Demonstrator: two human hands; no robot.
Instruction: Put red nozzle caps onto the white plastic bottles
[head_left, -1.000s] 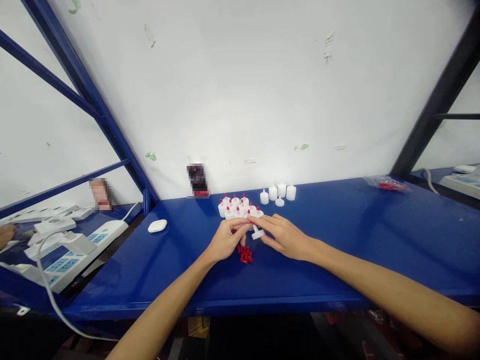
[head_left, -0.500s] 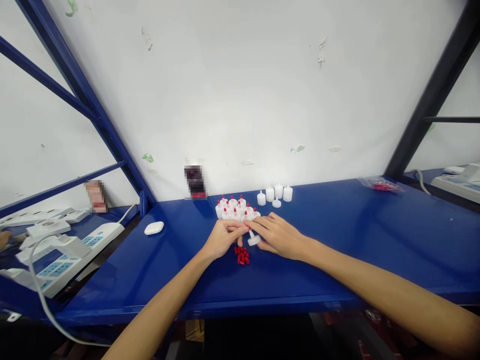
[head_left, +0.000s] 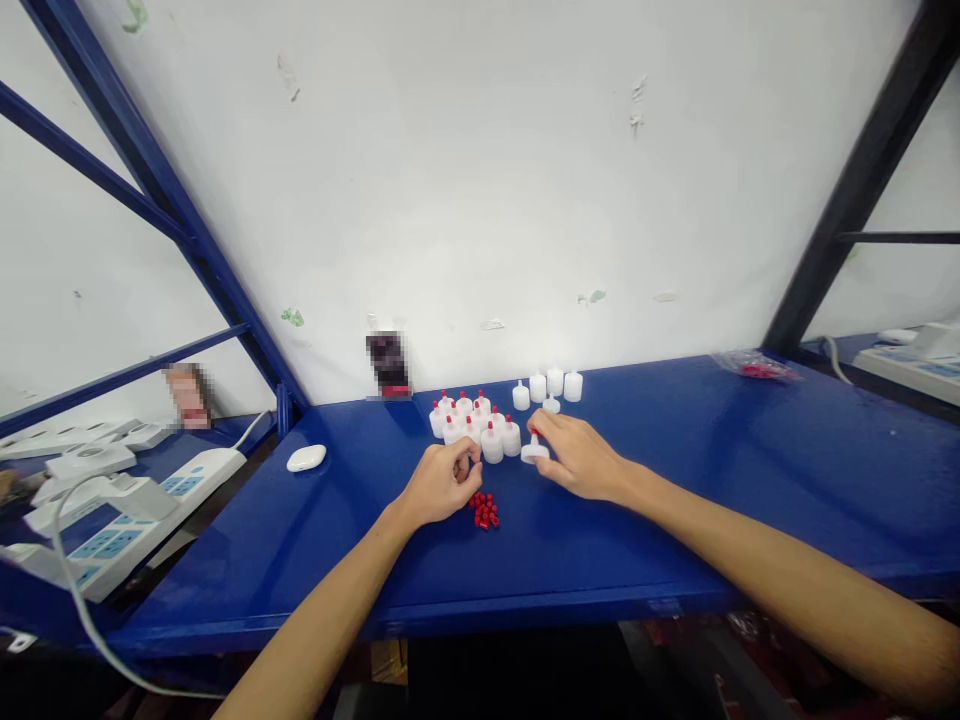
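My right hand (head_left: pixel 576 457) grips a white spouted lid (head_left: pixel 535 453) between thumb and fingers. This lid has a wide low base and a narrow spout with red at its tip, and it is held upright just right of a cluster of small white bottles (head_left: pixel 492 443) with red tip caps. My left hand (head_left: pixel 444 483) is curled in front of that cluster, thumb close to the index finger; whether anything sits inside is hidden. Loose red caps (head_left: pixel 484 511) lie in a small pile beside and below its fingertips.
Several white bottles (head_left: pixel 555 381) without red tips stand near the wall, with a white spouted lid (head_left: pixel 551 404) before them. A white earbud case (head_left: pixel 306 458) lies left, a clear bag with red pieces (head_left: pixel 757 367) right. Power strips (head_left: pixel 142 520) and blue frame bars border the left.
My hands have parted. The right hand has carried the red-tipped lid to the right and slightly back, while the left hand has let go of it and curled near the red caps.
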